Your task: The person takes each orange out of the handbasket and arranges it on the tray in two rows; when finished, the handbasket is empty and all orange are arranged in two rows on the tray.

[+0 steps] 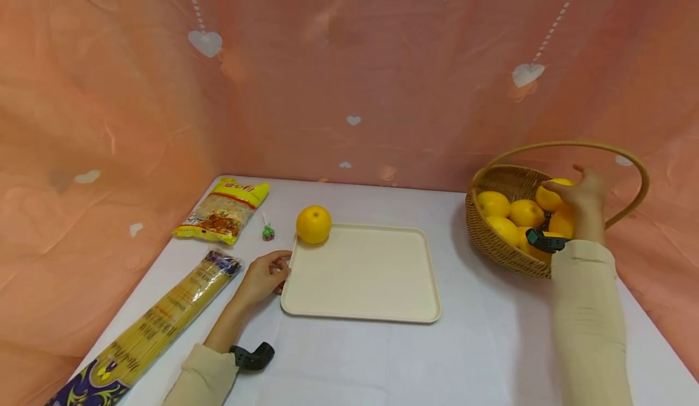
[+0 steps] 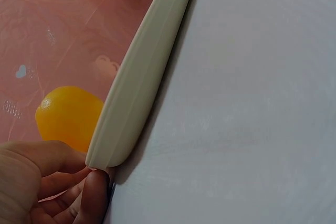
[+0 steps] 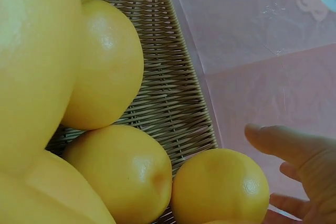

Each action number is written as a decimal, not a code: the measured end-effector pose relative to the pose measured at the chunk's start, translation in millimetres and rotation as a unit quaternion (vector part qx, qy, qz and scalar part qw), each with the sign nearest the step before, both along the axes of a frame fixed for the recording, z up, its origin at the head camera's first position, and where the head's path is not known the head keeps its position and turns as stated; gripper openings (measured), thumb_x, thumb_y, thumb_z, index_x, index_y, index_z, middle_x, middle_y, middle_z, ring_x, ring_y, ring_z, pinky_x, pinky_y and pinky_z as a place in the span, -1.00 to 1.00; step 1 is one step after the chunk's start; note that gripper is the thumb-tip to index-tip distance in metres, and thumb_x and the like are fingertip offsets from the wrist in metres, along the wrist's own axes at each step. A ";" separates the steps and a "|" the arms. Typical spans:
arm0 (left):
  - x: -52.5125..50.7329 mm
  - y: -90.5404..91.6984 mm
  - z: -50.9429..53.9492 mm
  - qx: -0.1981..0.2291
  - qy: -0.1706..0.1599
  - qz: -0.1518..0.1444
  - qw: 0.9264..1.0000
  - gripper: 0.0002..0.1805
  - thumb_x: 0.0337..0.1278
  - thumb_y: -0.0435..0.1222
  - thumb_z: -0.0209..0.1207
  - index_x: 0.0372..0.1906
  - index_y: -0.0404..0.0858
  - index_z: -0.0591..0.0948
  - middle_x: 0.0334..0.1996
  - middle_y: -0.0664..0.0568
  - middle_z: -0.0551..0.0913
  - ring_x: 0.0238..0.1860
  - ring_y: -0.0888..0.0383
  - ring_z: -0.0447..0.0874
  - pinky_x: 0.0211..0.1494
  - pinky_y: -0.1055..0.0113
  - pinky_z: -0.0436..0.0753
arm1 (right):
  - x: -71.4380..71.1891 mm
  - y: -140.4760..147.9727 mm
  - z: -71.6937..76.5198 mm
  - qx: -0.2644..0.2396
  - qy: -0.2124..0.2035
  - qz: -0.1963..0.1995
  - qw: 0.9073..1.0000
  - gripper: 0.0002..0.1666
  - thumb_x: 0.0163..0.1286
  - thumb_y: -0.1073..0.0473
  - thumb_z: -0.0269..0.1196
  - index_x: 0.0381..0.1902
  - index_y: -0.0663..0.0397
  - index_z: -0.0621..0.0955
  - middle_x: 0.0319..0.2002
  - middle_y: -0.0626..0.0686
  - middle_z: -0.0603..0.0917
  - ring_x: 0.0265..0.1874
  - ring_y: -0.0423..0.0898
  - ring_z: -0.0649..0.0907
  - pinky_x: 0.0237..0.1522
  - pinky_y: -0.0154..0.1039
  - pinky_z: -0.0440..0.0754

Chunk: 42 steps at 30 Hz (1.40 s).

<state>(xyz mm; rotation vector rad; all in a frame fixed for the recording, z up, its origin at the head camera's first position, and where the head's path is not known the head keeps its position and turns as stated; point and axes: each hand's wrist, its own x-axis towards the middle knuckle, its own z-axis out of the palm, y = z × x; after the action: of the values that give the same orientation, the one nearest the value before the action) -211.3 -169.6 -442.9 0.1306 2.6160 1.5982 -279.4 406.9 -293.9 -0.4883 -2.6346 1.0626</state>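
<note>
My left hand is at the left edge of a cream tray, pinching its rim between thumb and fingers, as the left wrist view shows. An orange sits at the tray's far left corner. Over on the right, my right hand reaches into a wicker basket of several yellow-orange fruits. Its thumb and fingers are spread beside one orange near the basket's far side. In the right wrist view a gap shows between the thumb and that orange; whether the other fingers touch it cannot be told.
Left of the tray lie a yellow food packet, a lollipop with a green wrapper and a long pack of noodles. The basket's handle arches above the right hand. A pink curtain hangs behind the table.
</note>
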 end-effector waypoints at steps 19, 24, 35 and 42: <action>0.3 -1.1 -1.2 -0.006 -0.003 0.001 1.000 -0.57 0.12 -0.49 0.10 0.14 -0.43 0.46 -0.40 -0.08 0.51 -0.59 0.20 0.46 -0.61 0.38 0.59 | 4.3 0.4 -3.9 0.141 -0.069 0.035 0.987 -0.13 0.20 -0.12 0.24 0.06 0.58 0.22 -0.11 0.49 0.28 -0.13 0.40 0.24 -0.01 0.25 0.29; 0.6 -1.0 -1.5 0.002 0.004 -0.001 1.000 -0.58 0.11 -0.50 0.10 0.13 -0.45 0.46 -0.40 -0.09 0.52 -0.59 0.19 0.46 -0.61 0.37 0.59 | 1.4 0.7 0.1 0.139 -0.095 0.050 0.984 0.03 0.23 -0.22 0.16 0.29 0.50 0.10 0.10 0.54 0.19 0.02 0.45 0.21 0.06 0.32 0.25; 0.5 -0.6 0.0 -0.005 -0.002 0.003 1.000 -0.58 0.12 -0.50 0.10 0.14 -0.43 0.46 -0.39 -0.09 0.50 -0.59 0.19 0.46 -0.61 0.38 0.59 | -2.9 0.8 -9.7 0.120 0.022 0.035 0.992 -0.25 0.42 -0.16 -0.10 0.20 0.45 0.25 0.11 0.52 0.25 0.06 0.43 0.25 0.06 0.29 0.25; 2.4 -1.0 -0.8 -0.001 0.007 -0.003 1.000 -0.58 0.11 -0.51 0.09 0.13 -0.46 0.46 -0.41 -0.09 0.51 -0.59 0.18 0.47 -0.62 0.37 0.58 | -3.0 -4.5 -5.2 0.091 0.008 0.032 0.995 -0.09 0.31 -0.17 0.07 0.29 0.49 0.18 0.14 0.51 0.25 0.07 0.40 0.27 0.10 0.18 0.35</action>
<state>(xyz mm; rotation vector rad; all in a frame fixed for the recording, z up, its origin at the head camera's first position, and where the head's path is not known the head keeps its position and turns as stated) -208.9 -170.5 -443.6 0.1481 2.6244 1.5993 -282.3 402.4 -299.1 -0.3567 -2.7153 0.8291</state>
